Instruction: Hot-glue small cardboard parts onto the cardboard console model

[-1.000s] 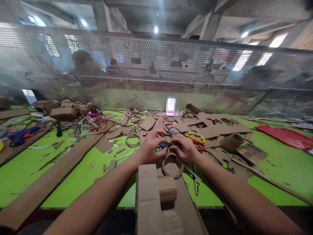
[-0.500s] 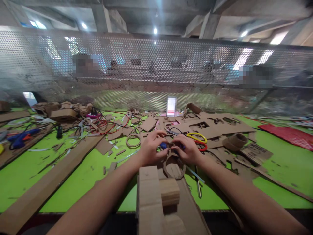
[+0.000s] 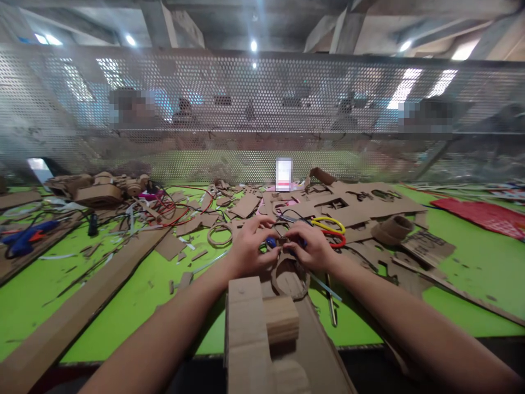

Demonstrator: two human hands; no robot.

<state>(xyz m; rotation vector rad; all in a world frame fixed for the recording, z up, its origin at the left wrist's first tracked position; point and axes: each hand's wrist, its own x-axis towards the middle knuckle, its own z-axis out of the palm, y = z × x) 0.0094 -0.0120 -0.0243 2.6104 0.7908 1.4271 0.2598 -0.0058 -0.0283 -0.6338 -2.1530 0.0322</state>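
Note:
Close together at the centre of the head view, both hands are closed with thumbs and fingertips nearly meeting. My left hand (image 3: 251, 247) pinches a small blue piece (image 3: 270, 242). A bit of blue also shows behind the fingers of my right hand (image 3: 314, 246); whether it is one thing with the first I cannot tell. Just below the fingers sits a round cardboard ring (image 3: 304, 287), at the far end of a long cardboard base (image 3: 314, 350). Nearer to me, a light wooden block (image 3: 246, 317) and a shorter wooden block (image 3: 283, 323) rest on that base.
Yellow-and-red-handled scissors (image 3: 328, 224) lie beyond my right hand. Cardboard scraps (image 3: 371, 210) cover the green table (image 3: 139, 312). On the left are a blue glue gun (image 3: 28, 238) and a long cardboard strip (image 3: 98, 290). A perforated metal screen (image 3: 246, 117) stands behind.
The whole view has shifted slightly, so things appear a little further left and higher. Both hands keep nearly the same pinching pose over the ring.

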